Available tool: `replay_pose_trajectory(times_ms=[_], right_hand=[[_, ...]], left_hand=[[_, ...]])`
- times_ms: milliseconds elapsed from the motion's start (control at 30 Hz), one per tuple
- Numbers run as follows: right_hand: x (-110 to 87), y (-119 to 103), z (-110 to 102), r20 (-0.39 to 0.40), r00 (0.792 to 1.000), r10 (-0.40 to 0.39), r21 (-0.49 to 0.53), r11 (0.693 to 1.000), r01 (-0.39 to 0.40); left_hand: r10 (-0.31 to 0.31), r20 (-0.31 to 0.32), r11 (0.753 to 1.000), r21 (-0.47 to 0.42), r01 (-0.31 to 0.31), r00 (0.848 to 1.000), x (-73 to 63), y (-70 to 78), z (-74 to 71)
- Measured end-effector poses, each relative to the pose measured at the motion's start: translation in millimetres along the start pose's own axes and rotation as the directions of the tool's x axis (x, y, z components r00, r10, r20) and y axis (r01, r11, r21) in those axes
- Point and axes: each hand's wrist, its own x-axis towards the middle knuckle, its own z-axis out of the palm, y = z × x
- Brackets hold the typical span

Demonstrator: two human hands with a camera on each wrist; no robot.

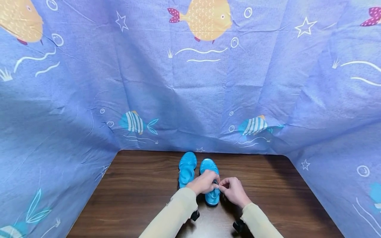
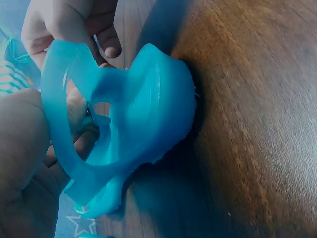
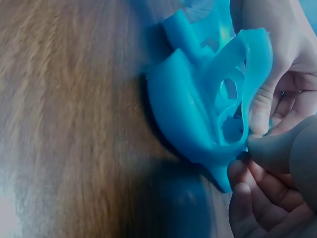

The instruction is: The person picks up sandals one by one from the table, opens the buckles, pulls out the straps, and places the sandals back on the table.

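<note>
Two blue jelly sandals stand side by side on the wooden table in the head view, toes pointing away. Over the right-hand sandal (image 1: 209, 164), my left hand (image 1: 204, 182) reaches across from the left and pinches its ankle strap (image 3: 259, 57) near the buckle side. From the right, my right hand (image 1: 234, 191) pinches the strap's end between thumb and forefinger, its fingertips close to the left hand's. The buckle itself is mostly hidden behind the fingers. The sandal's heel (image 2: 163, 99) rests low at the tabletop. Beside my left wrist is the other sandal (image 1: 187, 161), untouched.
The dark brown wooden table (image 1: 143, 198) reaches back to a blue fabric curtain (image 1: 190, 82) printed with fish, which surrounds it at the back and both sides. Both sandals sit near the table's far edge.
</note>
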Motion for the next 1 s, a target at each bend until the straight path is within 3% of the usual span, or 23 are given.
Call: replay_pose_trajectory(times_ms=[200, 467, 733, 1000], right_hand=[[0.1, 1.8, 1.7, 0.004, 1.0, -0.026, -0.012, 1.0, 0.026], [0.1, 2.1, 4.2, -0.01, 1.0, -0.025, 0.021, 0.999, 0.025], [0.5, 2.3, 5.1, -0.057, 0.997, -0.053, 0.026, 0.998, 0.054], [-0.8, 3.2, 5.2, -0.019, 0.999, -0.035, 0.04, 0.999, 0.036]], left_hand=[[0.02, -0.021, 1.0, -0.02, -0.02, 1.0, -1.0, -5.1, 0.4], [0.098, -0.066, 0.995, 0.029, -0.096, 0.993, -1.7, -6.7, -4.2], [0.059, -0.065, 0.998, 0.006, -0.058, 0.996, -1.0, -6.3, -2.0], [0.025, -0.077, 1.0, -0.013, -0.026, 0.997, -2.5, -5.9, -2.4]])
